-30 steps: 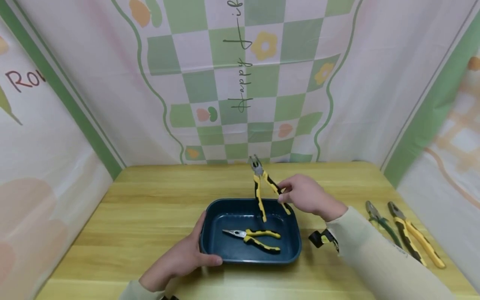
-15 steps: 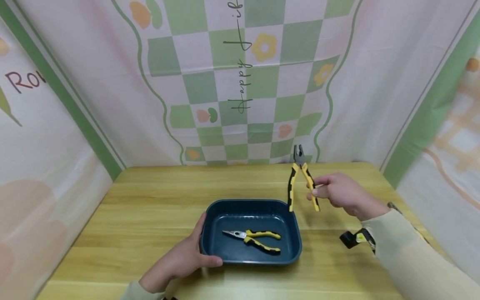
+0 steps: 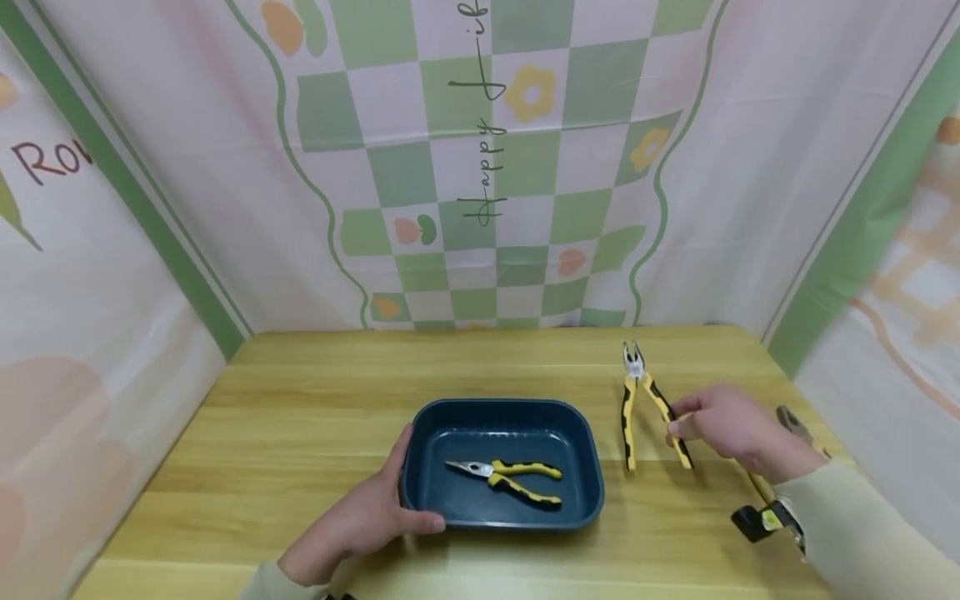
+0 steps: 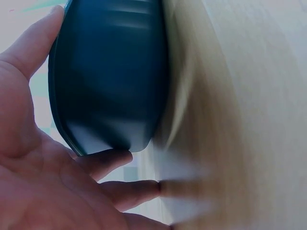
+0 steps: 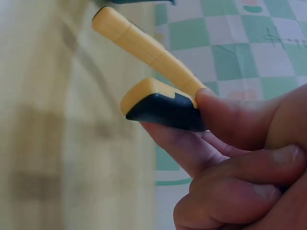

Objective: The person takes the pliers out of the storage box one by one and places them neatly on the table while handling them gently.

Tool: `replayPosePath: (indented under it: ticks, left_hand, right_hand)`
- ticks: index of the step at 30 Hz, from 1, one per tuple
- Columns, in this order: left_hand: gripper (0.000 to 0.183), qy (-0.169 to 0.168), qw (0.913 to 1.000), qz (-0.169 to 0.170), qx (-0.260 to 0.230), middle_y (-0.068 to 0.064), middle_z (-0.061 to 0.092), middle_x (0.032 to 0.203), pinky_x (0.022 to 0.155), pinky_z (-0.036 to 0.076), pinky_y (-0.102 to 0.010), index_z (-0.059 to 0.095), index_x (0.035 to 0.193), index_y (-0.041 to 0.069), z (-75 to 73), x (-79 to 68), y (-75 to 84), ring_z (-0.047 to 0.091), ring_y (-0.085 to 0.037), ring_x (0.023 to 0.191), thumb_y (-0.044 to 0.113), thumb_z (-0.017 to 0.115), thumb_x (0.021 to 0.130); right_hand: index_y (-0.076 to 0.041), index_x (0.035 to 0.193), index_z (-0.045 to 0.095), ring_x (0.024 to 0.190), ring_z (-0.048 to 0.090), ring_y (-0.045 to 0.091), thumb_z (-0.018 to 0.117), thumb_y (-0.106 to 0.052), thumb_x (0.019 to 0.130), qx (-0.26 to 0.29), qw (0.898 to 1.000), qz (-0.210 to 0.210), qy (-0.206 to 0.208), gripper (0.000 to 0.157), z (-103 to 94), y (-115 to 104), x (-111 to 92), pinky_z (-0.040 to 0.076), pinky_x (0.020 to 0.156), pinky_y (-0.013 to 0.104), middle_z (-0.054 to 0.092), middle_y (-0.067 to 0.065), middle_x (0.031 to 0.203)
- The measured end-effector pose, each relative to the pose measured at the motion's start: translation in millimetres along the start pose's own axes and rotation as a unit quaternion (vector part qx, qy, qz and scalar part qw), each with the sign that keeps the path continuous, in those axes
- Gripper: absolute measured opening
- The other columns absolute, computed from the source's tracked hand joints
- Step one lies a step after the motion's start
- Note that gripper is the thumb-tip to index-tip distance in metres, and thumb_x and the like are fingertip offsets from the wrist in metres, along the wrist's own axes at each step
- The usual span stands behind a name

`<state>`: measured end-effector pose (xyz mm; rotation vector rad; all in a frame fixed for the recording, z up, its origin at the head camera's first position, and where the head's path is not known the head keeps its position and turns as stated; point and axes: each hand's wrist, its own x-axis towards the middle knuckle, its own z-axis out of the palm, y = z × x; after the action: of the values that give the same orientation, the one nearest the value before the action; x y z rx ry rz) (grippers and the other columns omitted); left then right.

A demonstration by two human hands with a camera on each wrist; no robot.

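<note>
My right hand (image 3: pixel 731 425) pinches one handle of a pair of yellow-and-black combination pliers (image 3: pixel 632 417) between thumb and fingers, right of the tray. Its metal head points away from me, and the handles are spread. In the right wrist view, the pliers' handle ends (image 5: pixel 163 112) show above the table. On the left, my left hand (image 3: pixel 382 500) grips the end of a dark blue plastic tray (image 3: pixel 502 518), thumb at the near corner and fingers along the side. Inside the tray lie yellow-and-black needle-nose pliers (image 3: pixel 498 477), jaws pointing left.
More pliers (image 3: pixel 793 423) lie at the table's right, mostly hidden by my right forearm. The wooden table (image 3: pixel 315 392) ends at a printed cloth backdrop (image 3: pixel 525 167), with cloth on both sides too.
My right hand has carried the combination pliers from above the tray to the right and down towards the table. The left hand and tray have stayed put.
</note>
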<state>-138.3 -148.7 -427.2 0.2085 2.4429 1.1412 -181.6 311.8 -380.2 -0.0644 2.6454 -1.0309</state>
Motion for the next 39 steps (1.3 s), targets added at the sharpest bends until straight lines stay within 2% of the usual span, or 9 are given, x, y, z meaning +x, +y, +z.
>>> replayPosePath:
  ticks: [7,13,19,23,27,30,35,37,39]
  left_hand:
    - [0.125,-0.002,1.0000,0.000,-0.006,-0.027,0.029,0.144,0.087,0.038,-0.052,-0.009,0.149,0.032,0.1,-1.2,0.9,0.049,-0.031,0.106,0.057,0.078,0.063]
    - [0.126,0.000,1.0000,0.004,-0.004,-0.027,0.030,0.143,0.086,0.039,-0.052,-0.010,0.149,0.032,1.1,-0.6,-0.2,0.049,-0.031,0.105,0.057,0.078,0.063]
    - [0.126,0.001,1.0000,0.002,-0.001,-0.026,0.031,0.143,0.086,0.038,-0.052,-0.009,0.149,0.033,1.6,-0.1,-0.4,0.049,-0.030,0.104,0.057,0.079,0.062]
    - [0.126,0.001,1.0000,-0.002,0.001,-0.028,0.035,0.140,0.080,0.041,-0.047,-0.009,0.149,0.033,1.6,-0.8,-0.3,0.051,-0.029,0.097,0.057,0.079,0.062]
    - [0.126,-0.001,1.0000,-0.006,0.000,-0.029,0.036,0.139,0.075,0.042,-0.042,-0.010,0.149,0.034,1.5,-0.6,-0.8,0.052,-0.028,0.092,0.057,0.079,0.062]
    - [0.126,-0.002,1.0000,-0.005,-0.001,-0.029,0.036,0.139,0.074,0.042,-0.042,-0.010,0.149,0.033,1.4,-0.4,-1.1,0.052,-0.028,0.092,0.057,0.079,0.062]
    - [0.127,-0.002,1.0000,-0.004,0.003,-0.029,0.033,0.140,0.079,0.042,-0.045,-0.010,0.149,0.031,0.2,-0.4,-0.1,0.052,-0.029,0.096,0.057,0.079,0.062]
    - [0.127,-0.001,1.0000,-0.004,0.004,-0.028,0.034,0.140,0.078,0.042,-0.045,-0.010,0.149,0.032,-0.3,-0.4,0.6,0.052,-0.029,0.096,0.057,0.079,0.062]
    - [0.126,-0.001,1.0000,-0.001,0.002,-0.028,0.034,0.141,0.078,0.042,-0.044,-0.010,0.148,0.033,-0.4,-0.6,0.8,0.052,-0.028,0.096,0.056,0.079,0.062]
  right_hand:
    - [0.007,0.110,0.063,0.100,0.053,0.042,0.070,-0.024,0.082,-0.026,1.000,0.000,-0.015,0.043,12.4,13.8,-6.8,0.043,0.076,0.053,0.059,0.025,0.112]
    - [0.005,0.107,0.064,0.083,0.055,0.027,0.070,-0.026,0.082,-0.023,0.999,0.019,-0.031,0.040,16.6,15.7,-7.7,0.044,0.065,0.042,0.063,0.014,0.103]
    - [0.003,0.103,0.066,0.087,0.057,0.027,0.070,-0.023,0.082,-0.021,0.999,0.024,-0.037,0.034,20.6,17.4,-9.6,0.044,0.072,0.048,0.064,0.007,0.096]
    - [0.000,0.094,0.067,0.071,0.051,0.022,0.068,-0.018,0.084,-0.029,0.999,0.021,-0.034,0.021,26.2,16.2,-12.0,0.041,0.061,0.039,0.060,0.004,0.082]
    - [-0.006,0.080,0.066,0.059,0.044,0.018,0.067,-0.013,0.083,-0.080,0.996,0.006,-0.023,0.008,31.8,12.2,-14.0,0.036,0.054,0.035,0.053,0.002,0.067]
    - [-0.006,0.084,0.066,0.060,0.049,0.020,0.067,-0.019,0.084,-0.148,0.989,0.001,-0.016,0.012,34.8,4.7,-15.6,0.040,0.056,0.037,0.057,0.002,0.068]
    - [0.004,0.115,0.061,0.081,0.061,0.035,0.063,-0.043,0.086,-0.276,0.961,-0.024,0.008,0.055,45.1,-16.3,-18.3,0.046,0.070,0.052,0.066,0.018,0.096]
    - [0.005,0.122,0.057,0.077,0.062,0.033,0.061,-0.050,0.085,-0.308,0.951,-0.027,0.016,0.066,52.0,-23.9,-18.3,0.047,0.066,0.051,0.066,0.018,0.091]
    - [0.002,0.119,0.059,0.064,0.060,0.025,0.061,-0.052,0.084,-0.326,0.945,-0.027,0.022,0.065,59.3,-29.7,-17.3,0.047,0.057,0.046,0.065,0.012,0.076]
